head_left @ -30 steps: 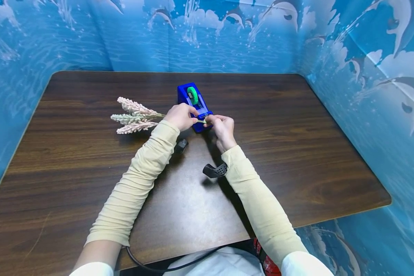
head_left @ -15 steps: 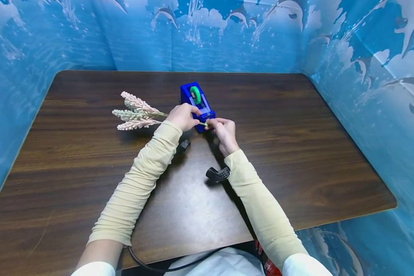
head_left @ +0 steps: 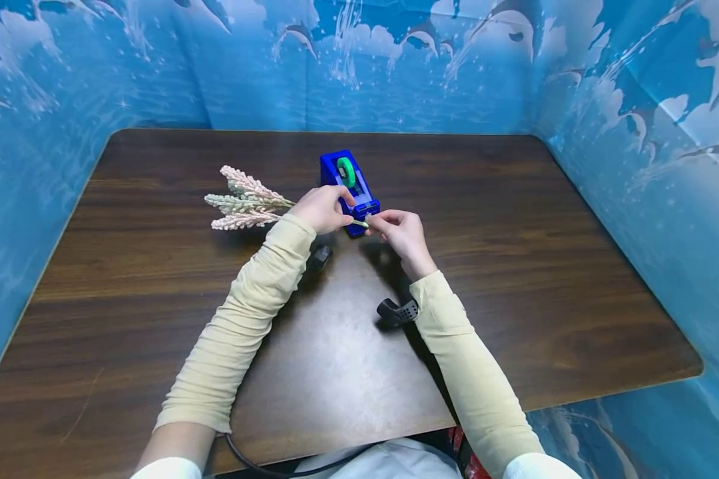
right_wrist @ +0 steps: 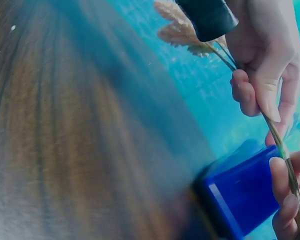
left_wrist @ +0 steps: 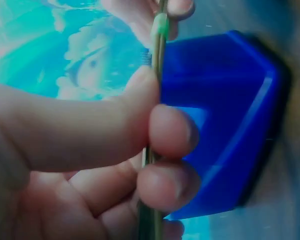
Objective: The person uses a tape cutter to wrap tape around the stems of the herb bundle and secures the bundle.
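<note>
A bunch of pale pink and greenish flower sprays (head_left: 248, 199) points left, its thin stems running through both hands. My left hand (head_left: 323, 209) pinches these stems (right_wrist: 274, 131) between thumb and fingers, shown close up in the left wrist view. Near their cut ends, my right hand (head_left: 403, 236) pinches the stems with thumb and fingertips. A strip of light green tape (left_wrist: 160, 26) lies round the stems at the right fingertips. Just behind the hands stands a blue tape dispenser (head_left: 331, 166) holding a green roll (head_left: 345, 171).
Everything is over a dark wood-grain table (head_left: 533, 266). A blue curtain (head_left: 251, 80) with dolphins hangs behind and to the right. Black wrist devices, such as the right one (head_left: 397, 311), hang beneath the forearms. A black cable (head_left: 263, 471) runs along the front edge.
The head view has shifted slightly. My right hand has moved a little right and nearer, with its wrist turning. My left hand keeps its grip on the stems.
</note>
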The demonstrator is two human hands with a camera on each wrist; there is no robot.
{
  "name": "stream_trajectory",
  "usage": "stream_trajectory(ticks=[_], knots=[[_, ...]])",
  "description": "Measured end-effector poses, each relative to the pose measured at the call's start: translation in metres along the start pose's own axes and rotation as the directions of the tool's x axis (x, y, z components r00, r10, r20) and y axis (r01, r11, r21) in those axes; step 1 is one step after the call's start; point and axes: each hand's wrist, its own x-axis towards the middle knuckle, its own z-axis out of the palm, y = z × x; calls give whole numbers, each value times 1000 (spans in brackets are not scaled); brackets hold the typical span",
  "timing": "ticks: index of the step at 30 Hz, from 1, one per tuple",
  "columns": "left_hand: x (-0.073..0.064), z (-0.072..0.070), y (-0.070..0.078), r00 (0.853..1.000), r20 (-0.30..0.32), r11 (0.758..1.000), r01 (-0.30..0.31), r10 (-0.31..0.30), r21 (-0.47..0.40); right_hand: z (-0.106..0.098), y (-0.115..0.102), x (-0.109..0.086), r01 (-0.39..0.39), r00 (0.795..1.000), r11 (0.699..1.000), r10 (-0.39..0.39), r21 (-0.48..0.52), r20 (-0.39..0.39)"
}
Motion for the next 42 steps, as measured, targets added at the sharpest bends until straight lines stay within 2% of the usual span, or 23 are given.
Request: stream_trajectory(ticks=[4,6,8,9,11,13,14,16,17,18,20,23,25,27,30,32,34,39,42], knots=[[-11,-9,10,1000,-14,1000,-9,9,-28,-5,-14,-11,58,998,996,-59,-69,-13],[-16,-13,14,1000,-22,999,-15,15,-42,-8,-20,-16,113,993,986,-116,-126,-23],[-20,-16,16,999,-31,998,-23,21,-53,-11,-23,-19,199,975,952,-217,-233,-52],[-21,-17,17,999,-34,998,-26,24,-53,-12,-23,-21,248,958,925,-279,-288,-72],[-23,-19,16,999,-30,999,-13,11,-53,-14,-21,-24,352,899,850,-423,-391,-110],[-25,-18,14,999,-33,999,-6,5,-45,-15,-18,-26,462,819,753,-565,-469,-100],[-26,-17,12,999,-34,999,-5,3,-42,-14,-16,-28,514,781,703,-620,-491,-69],[-26,-15,9,999,-35,999,-5,4,-40,-12,-13,-30,600,721,605,-693,-524,25],[-26,-14,7,999,-36,999,-10,8,-40,-10,-12,-31,631,700,562,-709,-535,82],[-26,-14,7,999,-37,999,-15,13,-42,-9,-12,-31,652,689,529,-712,-543,134],[-26,-14,5,999,-41,999,-26,24,-47,-6,-12,-32,662,693,494,-691,-564,208],[-26,-15,4,998,-53,998,-29,26,-54,-2,-14,-31,642,722,479,-641,-599,261],[-25,-16,2,998,-62,998,-23,19,-53,1,-14,-29,632,731,456,-619,-626,288],[-24,-16,-1,998,-68,999,-12,8,-49,6,-14,-25,635,723,409,-614,-655,318],[-22,-16,-5,998,-68,999,-3,-1,-53,12,-10,-19,645,689,327,-640,-691,340],[-21,-16,-7,998,-67,998,-4,0,-65,15,-8,-16,647,668,298,-665,-702,334],[-20,-17,-9,997,-71,997,-10,5,-76,17,-7,-13,655,652,298,-686,-694,321],[-20,-21,-10,996,-87,996,-20,12,-86,16,-12,-8,705,620,334,-719,-625,314],[-21,-26,-10,995,-100,995,-32,22,-94,14,-16,-4,726,601,333,-733,-601,319]])
